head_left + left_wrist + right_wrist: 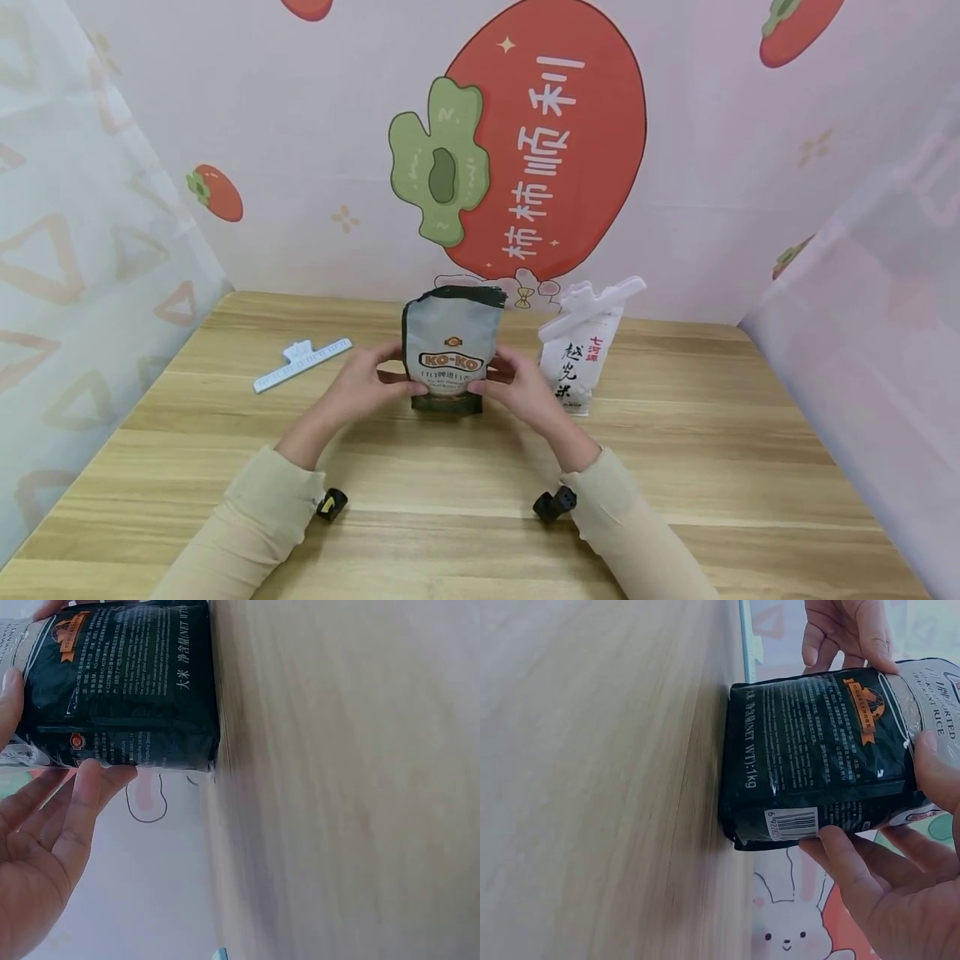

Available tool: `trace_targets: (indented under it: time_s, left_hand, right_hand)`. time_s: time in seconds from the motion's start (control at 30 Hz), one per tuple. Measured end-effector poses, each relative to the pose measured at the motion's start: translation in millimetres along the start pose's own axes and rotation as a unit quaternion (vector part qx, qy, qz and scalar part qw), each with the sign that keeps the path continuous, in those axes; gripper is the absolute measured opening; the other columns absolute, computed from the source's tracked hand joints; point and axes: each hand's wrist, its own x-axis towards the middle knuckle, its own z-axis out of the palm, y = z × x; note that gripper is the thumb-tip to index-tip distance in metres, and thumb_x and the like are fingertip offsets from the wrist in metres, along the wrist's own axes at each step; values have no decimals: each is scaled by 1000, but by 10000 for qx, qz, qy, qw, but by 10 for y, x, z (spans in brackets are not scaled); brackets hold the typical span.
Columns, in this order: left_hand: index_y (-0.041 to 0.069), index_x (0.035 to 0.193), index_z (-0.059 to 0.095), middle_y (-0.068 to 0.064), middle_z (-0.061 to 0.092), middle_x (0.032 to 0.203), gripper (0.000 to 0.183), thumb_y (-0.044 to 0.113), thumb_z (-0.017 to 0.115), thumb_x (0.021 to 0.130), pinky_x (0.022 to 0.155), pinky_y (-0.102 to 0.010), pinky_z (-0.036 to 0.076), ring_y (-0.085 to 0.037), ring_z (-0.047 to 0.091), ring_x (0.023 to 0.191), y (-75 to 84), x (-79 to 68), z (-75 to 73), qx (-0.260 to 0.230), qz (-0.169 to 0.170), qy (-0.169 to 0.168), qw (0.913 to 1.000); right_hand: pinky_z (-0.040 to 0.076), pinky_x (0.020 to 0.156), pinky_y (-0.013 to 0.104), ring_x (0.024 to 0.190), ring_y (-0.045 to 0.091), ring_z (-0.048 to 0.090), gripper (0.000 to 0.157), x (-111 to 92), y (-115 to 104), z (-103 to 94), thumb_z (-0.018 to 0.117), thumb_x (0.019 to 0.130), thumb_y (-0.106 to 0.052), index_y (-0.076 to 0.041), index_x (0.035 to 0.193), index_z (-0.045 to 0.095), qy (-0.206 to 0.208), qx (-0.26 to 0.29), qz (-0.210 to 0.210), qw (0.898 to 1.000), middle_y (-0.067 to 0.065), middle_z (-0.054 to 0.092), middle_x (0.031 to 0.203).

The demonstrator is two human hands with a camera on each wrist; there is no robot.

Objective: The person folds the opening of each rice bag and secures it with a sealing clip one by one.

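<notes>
A bag of rice (452, 333), dark green and white with KO-KO lettering, stands upright on the table between both hands. My left hand (372, 375) grips its left side, thumb on the front and fingers along the side. On the opposite side my right hand (522, 387) holds it the same way, as the right wrist view shows with the fingers close to the barcode (793, 823). The bag's dark base (191, 697) rests at the table surface in the left wrist view. Its top edge is dark and looks folded or pressed flat.
A pale blue sealing clip (303, 363) lies on the table to the left. Right of the bag stands a white rice bag (581, 358) with a white clip (592, 307) across its top. Behind the wooden table (450, 533) hangs a printed cloth with persimmons.
</notes>
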Motion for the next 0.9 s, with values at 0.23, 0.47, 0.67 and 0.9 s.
trace_targets:
  time_s: [0.23, 0.47, 0.67, 0.9]
  left_hand:
    - [7, 129, 60, -15, 65, 126, 58, 22, 86, 78, 84, -34, 60, -34, 68, 111, 74, -70, 66, 59, -63, -98, 9999]
    - [11, 122, 64, -7, 68, 114, 59, 31, 90, 72, 82, -32, 60, -24, 67, 105, 161, -139, 115, 278, -224, -206, 9992]
    - [10, 120, 65, -8, 68, 111, 57, 31, 90, 73, 81, -30, 60, -21, 71, 98, 197, -183, 156, 260, -254, -310, 9989]
    - [6, 118, 65, -12, 68, 112, 56, 30, 89, 73, 81, -31, 60, -21, 72, 95, 253, -252, 189, 146, -282, -390, 9987]
  right_hand:
    - [53, 101, 41, 120, 31, 64, 50, -119, -11, -69, 77, 86, -9, -11, 133, 59, -88, -127, 53, 9999, 15, 66, 128]
    - [53, 100, 41, 118, 31, 64, 51, -234, 7, -117, 76, 86, -7, -7, 133, 58, -218, -32, -4, 9998, 17, 66, 127]
    - [53, 101, 42, 117, 31, 65, 52, -326, 24, -139, 77, 85, -7, -7, 134, 58, -282, -36, -121, 9995, 18, 67, 126]
    - [54, 98, 40, 115, 32, 66, 51, -424, -1, -157, 78, 83, -5, -3, 131, 59, -323, 103, -150, 9993, 20, 67, 125]
